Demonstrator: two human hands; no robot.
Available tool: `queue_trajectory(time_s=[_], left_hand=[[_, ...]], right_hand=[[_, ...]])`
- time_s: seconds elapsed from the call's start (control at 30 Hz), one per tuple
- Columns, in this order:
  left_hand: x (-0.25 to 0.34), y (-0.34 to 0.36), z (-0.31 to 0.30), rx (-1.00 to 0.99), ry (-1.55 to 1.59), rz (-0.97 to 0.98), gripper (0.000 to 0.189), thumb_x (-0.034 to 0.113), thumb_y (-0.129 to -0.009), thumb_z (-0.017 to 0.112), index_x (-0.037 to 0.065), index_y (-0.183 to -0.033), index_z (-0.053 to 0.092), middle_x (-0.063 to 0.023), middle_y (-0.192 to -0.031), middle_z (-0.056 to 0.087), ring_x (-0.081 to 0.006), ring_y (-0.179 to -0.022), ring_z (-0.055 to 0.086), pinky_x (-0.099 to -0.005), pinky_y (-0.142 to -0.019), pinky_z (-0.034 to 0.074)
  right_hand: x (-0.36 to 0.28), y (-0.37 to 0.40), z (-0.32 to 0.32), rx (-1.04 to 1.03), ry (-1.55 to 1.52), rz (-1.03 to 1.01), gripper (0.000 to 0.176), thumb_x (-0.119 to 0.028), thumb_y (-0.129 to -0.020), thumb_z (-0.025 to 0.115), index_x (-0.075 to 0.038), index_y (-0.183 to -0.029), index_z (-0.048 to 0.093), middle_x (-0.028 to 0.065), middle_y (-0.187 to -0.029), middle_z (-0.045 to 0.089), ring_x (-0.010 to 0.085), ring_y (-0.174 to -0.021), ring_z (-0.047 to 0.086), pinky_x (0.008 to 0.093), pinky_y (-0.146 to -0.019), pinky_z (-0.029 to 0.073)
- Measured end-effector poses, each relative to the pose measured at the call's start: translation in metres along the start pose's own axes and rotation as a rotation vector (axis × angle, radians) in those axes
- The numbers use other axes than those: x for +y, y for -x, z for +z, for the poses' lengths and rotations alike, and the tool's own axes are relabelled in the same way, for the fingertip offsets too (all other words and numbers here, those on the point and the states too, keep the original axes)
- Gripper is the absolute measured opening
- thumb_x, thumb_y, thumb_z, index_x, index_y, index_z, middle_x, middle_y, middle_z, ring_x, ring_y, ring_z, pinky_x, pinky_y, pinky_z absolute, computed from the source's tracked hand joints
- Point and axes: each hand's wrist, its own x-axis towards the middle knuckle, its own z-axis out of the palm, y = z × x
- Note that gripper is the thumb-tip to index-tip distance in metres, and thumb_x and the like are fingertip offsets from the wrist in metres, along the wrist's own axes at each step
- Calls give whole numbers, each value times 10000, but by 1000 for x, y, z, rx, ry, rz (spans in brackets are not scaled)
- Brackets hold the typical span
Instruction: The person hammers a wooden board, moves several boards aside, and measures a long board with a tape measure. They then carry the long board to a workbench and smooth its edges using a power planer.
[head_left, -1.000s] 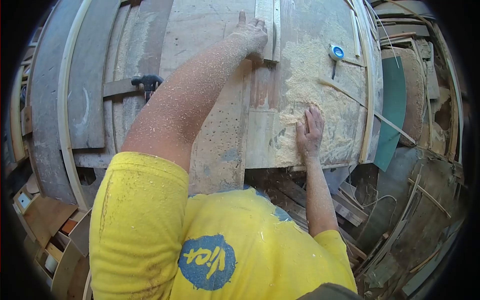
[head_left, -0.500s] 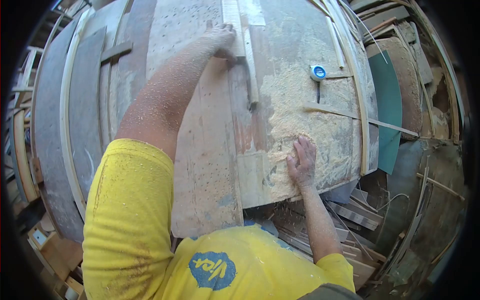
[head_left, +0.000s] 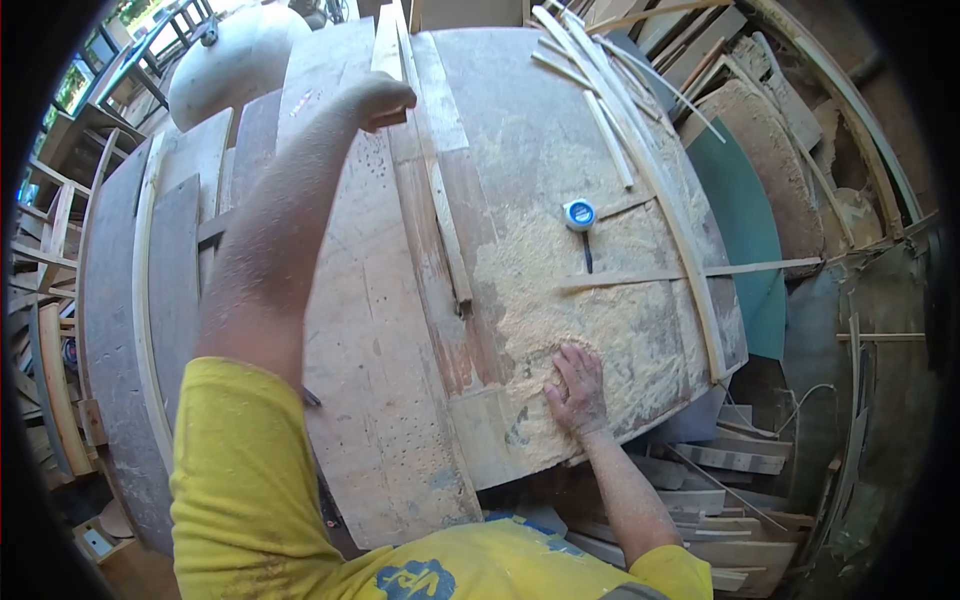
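Observation:
My left hand (head_left: 385, 102) is stretched far forward over the boards, beside a pale narrow board (head_left: 387, 48). Its fingers are curled together, and what they hold, if anything, is hidden. A long thin wooden strip (head_left: 435, 180) runs toward me just right of that hand. Lying flat with fingers a little apart, my right hand (head_left: 578, 388) rests on sawdust (head_left: 530, 300) near the front edge of the work surface. A blue and white round tape measure (head_left: 579, 214) sits beyond my right hand.
Long wooden strips (head_left: 660, 190) lie along the right side, and a thin slat (head_left: 640, 277) crosses them. Beyond is a green sheet (head_left: 750, 240). Wood offcuts (head_left: 720, 460) are piled below the front edge. A wooden frame (head_left: 58, 235) stands at the far left.
The view has tilted forward, showing more of the far area. My left hand has moved farther forward over the boards, while my right hand remains flat on the sawdust.

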Motion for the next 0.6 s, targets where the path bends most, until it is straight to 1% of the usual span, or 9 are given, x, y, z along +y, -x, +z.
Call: queue_trajectory(time_s=[0.03, 0.07, 0.17, 0.23, 0.37, 0.4, 0.47, 0.53, 0.6], left_hand=[[6, 11, 2, 67, 85, 64, 313, 217, -727, 649, -28, -919, 685, -152, -843, 660, -214, -787, 637, -333, -661, 518], [14, 23, 1, 107, 27, 9, 303, 174, -717, 609, -33, -925, 684, -148, -902, 667, -214, -797, 639, -300, -681, 519], [11, 23, 2, 97, 124, -37, 295, 218, -753, 648, -9, -940, 671, -113, -863, 642, -191, -717, 604, -338, -633, 502], [19, 65, -14, 14, 155, -130, 307, 244, -776, 667, -4, -957, 650, -105, -824, 617, -177, -666, 578, -342, -573, 486], [-8, 106, -39, 100, 891, -82, 394, 287, -829, 649, -23, -1026, 508, -89, -732, 526, -106, -519, 491, -208, -437, 438], [-14, 122, -48, 64, 942, -70, 402, 285, -828, 653, -24, -1041, 508, -92, -735, 528, -104, -519, 492, -210, -441, 446], [-30, 163, -61, 28, 1048, -63, 421, 282, -827, 661, -26, -1070, 507, -98, -742, 530, -101, -519, 495, -215, -448, 463], [-47, 224, -70, 11, 1076, 22, 427, 300, -822, 667, -17, -1072, 530, -101, -771, 553, -94, -535, 504, -206, -455, 467], [-49, 293, -80, 120, 954, 12, 421, 294, -808, 681, -10, -1072, 561, -95, -814, 577, -92, -592, 523, -195, -493, 463]], right_hand=[[1, 1, 1, 4, 1, -1, 477, -231, -777, 672, -57, -1206, 557, 138, -1360, 494, 313, -1315, 406, 496, -1113, 251], [2, 0, 1, 6, 0, 1, 475, -235, -777, 673, -57, -1203, 559, 138, -1359, 494, 312, -1314, 406, 497, -1112, 252], [6, -3, -1, 16, 8, -6, 468, -239, -779, 674, -61, -1198, 564, 134, -1354, 495, 310, -1312, 403, 494, -1112, 252], [1, 3, 1, 11, -3, -4, 468, -239, -779, 675, -60, -1196, 563, 133, -1350, 496, 309, -1311, 402, 493, -1111, 254], [2, 1, -1, 34, -7, -22, 468, -229, -774, 678, -49, -1190, 561, 144, -1344, 495, 312, -1308, 402, 491, -1110, 256], [1, 2, -1, 34, -11, -37, 468, -224, -772, 679, -46, -1189, 560, 149, -1343, 494, 315, -1306, 402, 490, -1110, 255], [2, 3, -1, 65, -6, -62, 464, -205, -769, 678, -37, -1185, 558, 159, -1341, 492, 321, -1306, 401, 487, -1112, 253], [0, 0, 4, 73, -25, -98, 461, -188, -766, 677, -29, -1182, 557, 167, -1341, 491, 327, -1306, 399, 484, -1114, 251], [1, 6, 2, 67, -36, -97, 458, -173, -764, 677, -23, -1180, 554, 173, -1342, 489, 332, -1307, 397, 483, -1116, 249]])
